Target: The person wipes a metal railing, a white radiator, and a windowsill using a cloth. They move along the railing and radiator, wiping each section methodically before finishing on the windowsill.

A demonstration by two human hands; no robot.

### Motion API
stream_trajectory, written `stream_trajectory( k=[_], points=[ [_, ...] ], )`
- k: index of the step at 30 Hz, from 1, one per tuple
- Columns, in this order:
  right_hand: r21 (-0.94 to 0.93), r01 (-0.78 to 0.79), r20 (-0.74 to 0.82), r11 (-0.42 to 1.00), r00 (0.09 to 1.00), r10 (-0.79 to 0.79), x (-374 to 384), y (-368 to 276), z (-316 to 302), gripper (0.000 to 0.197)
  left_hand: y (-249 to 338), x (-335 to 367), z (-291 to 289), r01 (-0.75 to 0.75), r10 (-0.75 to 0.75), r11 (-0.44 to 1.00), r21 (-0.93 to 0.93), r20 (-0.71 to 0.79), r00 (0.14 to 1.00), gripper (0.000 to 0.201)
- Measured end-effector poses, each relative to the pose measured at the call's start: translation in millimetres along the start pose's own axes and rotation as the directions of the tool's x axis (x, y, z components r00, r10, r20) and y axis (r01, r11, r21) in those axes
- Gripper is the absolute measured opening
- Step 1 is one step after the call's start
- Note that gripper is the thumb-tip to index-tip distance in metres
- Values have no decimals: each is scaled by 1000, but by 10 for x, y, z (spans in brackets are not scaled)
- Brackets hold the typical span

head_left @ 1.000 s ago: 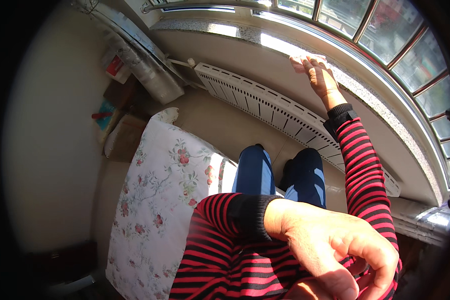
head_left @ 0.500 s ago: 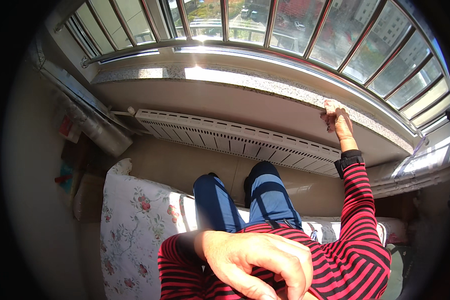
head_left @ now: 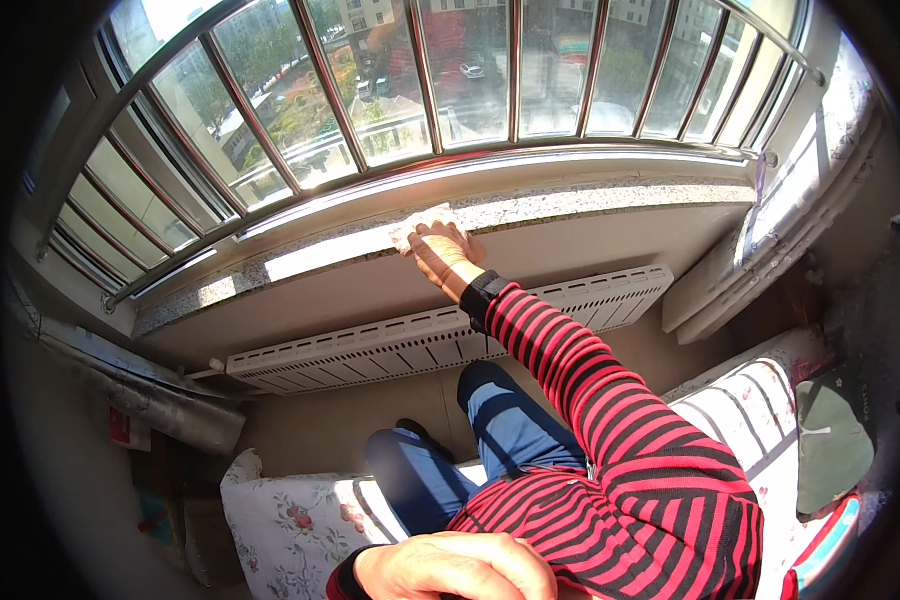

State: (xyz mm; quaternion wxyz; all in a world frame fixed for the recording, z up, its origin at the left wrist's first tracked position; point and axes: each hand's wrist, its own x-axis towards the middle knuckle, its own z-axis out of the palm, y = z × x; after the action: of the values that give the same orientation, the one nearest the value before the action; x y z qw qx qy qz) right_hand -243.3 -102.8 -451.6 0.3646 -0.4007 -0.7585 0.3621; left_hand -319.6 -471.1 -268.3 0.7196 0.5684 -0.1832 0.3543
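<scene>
Fingers of the right hand (head_left: 442,252) are pressing flat, together, on a pale cloth (head_left: 420,222) lying on the far sill (head_left: 590,200). Near, the left hand (head_left: 455,567) is curling loosely, holding nothing.

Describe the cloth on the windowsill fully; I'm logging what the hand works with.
The cloth is a small, pale, whitish piece, folded or bunched flat, lit brightly by the sun. It lies on the speckled stone windowsill, near its front edge, below the barred window. The right hand presses on it from above, fingers spread over its near side, so only its far part shows. Its weave and any pattern are too washed out to tell.
</scene>
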Motion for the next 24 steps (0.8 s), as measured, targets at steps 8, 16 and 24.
stream_trajectory(
  k=[8,16,24],
  points=[
    [-711,99,38,696,994,-102,-227,127,-460,16,69,69,-39,102,-100,993,64,-39,994,22],
    [-48,-473,-323,880,841,434,-668,824,-2133,36,284,52,16,198,-196,957,211,-30,980,19],
    [-532,-559,-573,636,791,215,-500,832,-1446,38,142,11,-10,65,-52,981,183,-75,996,26]
  ],
)
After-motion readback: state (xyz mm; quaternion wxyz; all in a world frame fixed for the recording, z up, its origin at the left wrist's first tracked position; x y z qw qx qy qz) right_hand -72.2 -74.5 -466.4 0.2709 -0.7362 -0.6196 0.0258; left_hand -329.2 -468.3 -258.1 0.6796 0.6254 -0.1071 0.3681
